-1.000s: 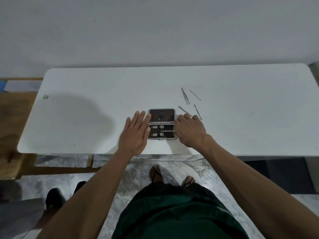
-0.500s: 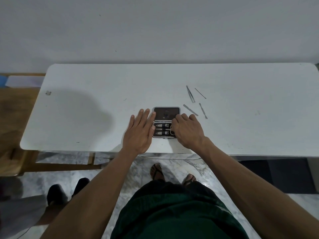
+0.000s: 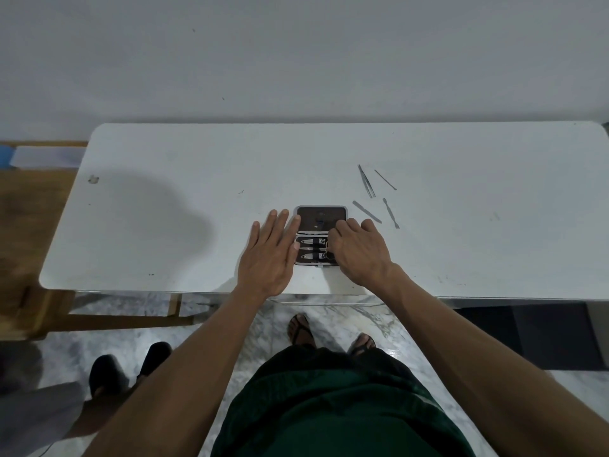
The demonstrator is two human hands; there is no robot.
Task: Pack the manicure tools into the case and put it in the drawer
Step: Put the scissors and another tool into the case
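A small dark manicure case [image 3: 321,218] lies open on the white table [image 3: 164,159], lid half away from me. Its near half holds three metal tools [image 3: 311,249] under a strap. My left hand [image 3: 272,255] lies flat at the case's left edge, fingertips touching it, holding nothing. My right hand [image 3: 357,252] covers the case's right side with fingers curled down; what is under them is hidden. Loose on the table to the right lie tweezers [image 3: 366,181], a thin rod [image 3: 385,179], a flat file [image 3: 366,211] and a short pusher [image 3: 391,213].
A wall runs close behind the table. Wooden furniture [image 3: 33,225] stands to the left. Another person's dark shoes [image 3: 128,364] are on the marble floor at lower left. A pale ledge [image 3: 329,300] shows under the table's front edge.
My right hand has shifted a little left over the case's right side. Three tool rows show in the case where two showed before. My left hand stays put.
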